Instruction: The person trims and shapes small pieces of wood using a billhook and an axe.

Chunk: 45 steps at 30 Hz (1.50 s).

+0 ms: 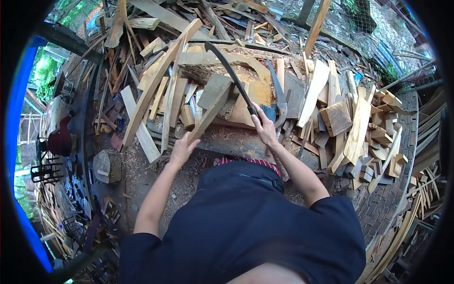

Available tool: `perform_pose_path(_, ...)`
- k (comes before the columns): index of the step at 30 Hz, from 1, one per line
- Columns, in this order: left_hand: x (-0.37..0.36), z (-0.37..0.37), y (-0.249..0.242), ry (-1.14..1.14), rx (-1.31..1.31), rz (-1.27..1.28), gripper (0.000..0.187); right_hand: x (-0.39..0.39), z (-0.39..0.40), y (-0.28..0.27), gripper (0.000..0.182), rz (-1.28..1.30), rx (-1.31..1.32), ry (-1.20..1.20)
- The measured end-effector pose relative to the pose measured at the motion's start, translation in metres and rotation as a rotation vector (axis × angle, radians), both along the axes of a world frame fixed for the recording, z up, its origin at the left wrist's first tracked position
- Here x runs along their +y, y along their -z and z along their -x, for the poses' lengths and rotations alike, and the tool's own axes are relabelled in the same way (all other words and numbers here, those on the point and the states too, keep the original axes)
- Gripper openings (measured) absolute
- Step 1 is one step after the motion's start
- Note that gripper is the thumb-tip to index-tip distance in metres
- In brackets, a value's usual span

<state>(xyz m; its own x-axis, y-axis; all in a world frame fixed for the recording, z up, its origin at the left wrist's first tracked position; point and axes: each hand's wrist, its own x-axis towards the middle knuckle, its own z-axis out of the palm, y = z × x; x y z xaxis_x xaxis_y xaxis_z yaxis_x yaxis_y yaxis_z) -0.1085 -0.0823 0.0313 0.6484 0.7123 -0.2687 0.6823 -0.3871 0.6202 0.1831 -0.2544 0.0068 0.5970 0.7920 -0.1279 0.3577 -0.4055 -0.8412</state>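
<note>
My right hand (265, 125) is closed around the handle of a machete (229, 68), whose long dark blade points up and away with a hooked tip. In my left hand (182, 149) is the near end of a narrow wooden piece (208, 118). That piece slants away toward a squared, greyish wood block (215, 92), overlapping its edge in this view. Behind the block lies a thick, rough-hewn log (203, 71) with pale sawdust on it. To the right of the blade, a tapered bluish saw-like blade (275, 78) stands near a curved metal piece (282, 113).
Offcuts and blocks (339, 118) are heaped on the right. Long curved planks (158, 87) lean at the left. A stump (108, 166) stands on the ground at lower left. Scrap wood (213, 19) covers the ground behind, below a wire mesh fence (350, 21).
</note>
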Motion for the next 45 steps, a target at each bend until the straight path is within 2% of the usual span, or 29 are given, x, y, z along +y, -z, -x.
perform_pose_path(2,-0.007,0.001,0.014,-0.012,-0.042,-0.007,0.042,0.005,0.005,0.015,0.05,-0.239,-0.019,0.026)
perform_pose_path(3,-0.01,0.001,0.014,-0.016,-0.067,0.0,0.042,0.004,0.003,0.013,0.05,-0.237,-0.018,0.025)
perform_pose_path(6,-0.009,-0.001,0.005,-0.028,-0.004,-0.034,0.04,-0.002,-0.005,-0.027,0.051,-0.114,0.62,0.006)
perform_pose_path(7,-0.008,0.0,0.003,-0.038,-0.005,-0.035,0.04,-0.006,-0.012,-0.032,0.05,-0.089,0.641,-0.025)
perform_pose_path(9,-0.004,0.001,-0.003,0.018,0.043,-0.249,0.033,-0.008,-0.013,-0.045,0.05,-0.036,0.444,-0.001)
perform_pose_path(10,-0.003,0.0,-0.007,0.017,0.028,-0.207,0.032,-0.008,-0.014,-0.055,0.05,-0.036,0.439,0.004)
perform_pose_path(12,-0.001,-0.003,-0.009,0.015,0.032,-0.213,0.033,-0.004,-0.014,-0.082,0.051,-0.128,0.02,-0.066)
perform_pose_path(14,-0.004,0.001,-0.006,0.014,0.06,-0.232,0.034,0.0,-0.011,-0.134,0.052,-0.144,0.074,-0.064)
perform_pose_path(17,-0.002,0.003,-0.001,0.022,0.026,-0.232,0.033,0.009,-0.013,-0.193,0.057,-0.506,-0.055,-0.088)
perform_pose_path(19,-0.003,0.001,-0.006,0.022,0.002,-0.214,0.032,0.015,-0.02,-0.196,0.059,-0.767,-0.179,-0.048)
perform_pose_path(21,-0.001,0.002,-0.006,0.028,-0.014,-0.23,0.031,0.007,-0.022,-0.18,0.061,-0.763,-0.167,-0.037)
perform_pose_path(23,-0.001,0.002,-0.014,0.016,0.01,-0.214,0.029,-0.007,-0.018,-0.13,0.058,-0.559,-0.304,-0.057)
perform_pose_path(25,0.0,0.001,-0.015,0.012,0.058,-0.236,0.029,-0.036,-0.015,-0.085,0.053,0.254,-0.311,-0.141)
perform_pose_path(32,0.005,0.009,-0.012,0.055,0.036,-0.237,0.03,-0.039,-0.021,-0.095,0.051,0.266,-0.033,-0.137)
perform_pose_path(34,0.007,0.009,-0.013,0.061,0.047,-0.245,0.031,-0.042,-0.025,-0.082,0.053,0.134,0.052,-0.176)
perform_pose_path(36,0.005,0.007,-0.016,0.048,0.056,-0.257,0.031,-0.045,-0.026,-0.076,0.054,0.131,0.112,-0.169)
perform_pose_path(39,0.004,0.005,-0.021,0.036,0.123,-0.37,0.031,-0.044,-0.028,-0.076,0.055,0.094,0.187,-0.172)
perform_pose_path(41,0.009,0.007,-0.013,0.078,-0.019,-0.595,0.031,-0.045,-0.033,-0.087,0.054,0.155,0.416,-0.178)
perform_pose_path(45,0.021,0.007,-0.02,0.096,0.103,-0.589,0.031,-0.041,-0.027,-0.108,0.054,0.171,0.599,-0.101)
